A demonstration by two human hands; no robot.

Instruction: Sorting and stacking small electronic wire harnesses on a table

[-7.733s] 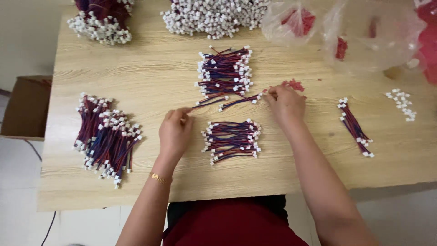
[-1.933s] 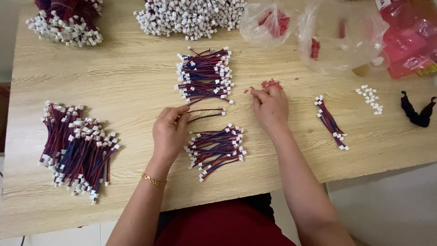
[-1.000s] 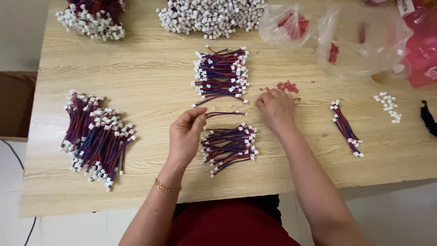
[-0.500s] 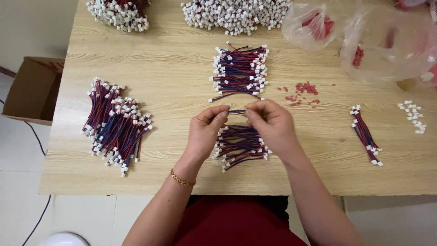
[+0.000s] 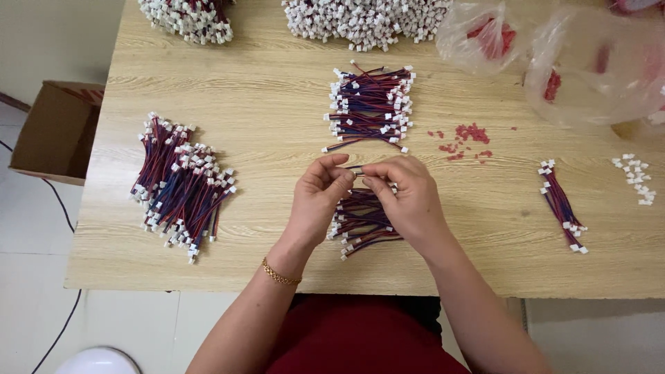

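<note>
My left hand (image 5: 317, 199) and my right hand (image 5: 406, 197) meet above the table's middle, and their fingertips pinch a short red-and-blue wire lead (image 5: 357, 170) between them. Beneath the hands lies a small bundle of the same leads (image 5: 360, 225) with white plug ends, partly hidden. A neater stack of leads (image 5: 369, 109) lies just beyond the hands. A few tiny red parts (image 5: 465, 138) are scattered to the right of that stack.
A large pile of leads (image 5: 179, 181) lies at the left of the wooden table (image 5: 263, 104), a thin bundle (image 5: 561, 205) at the right, loose white plugs (image 5: 635, 177) beyond. Heaps of white connectors (image 5: 367, 21) and plastic bags (image 5: 596, 62) line the far edge. A cardboard box (image 5: 52, 131) stands on the floor.
Both hands rose from the table and came together; the lead that lay between the two bundles is now pinched between their fingertips. The camera also shifted.
</note>
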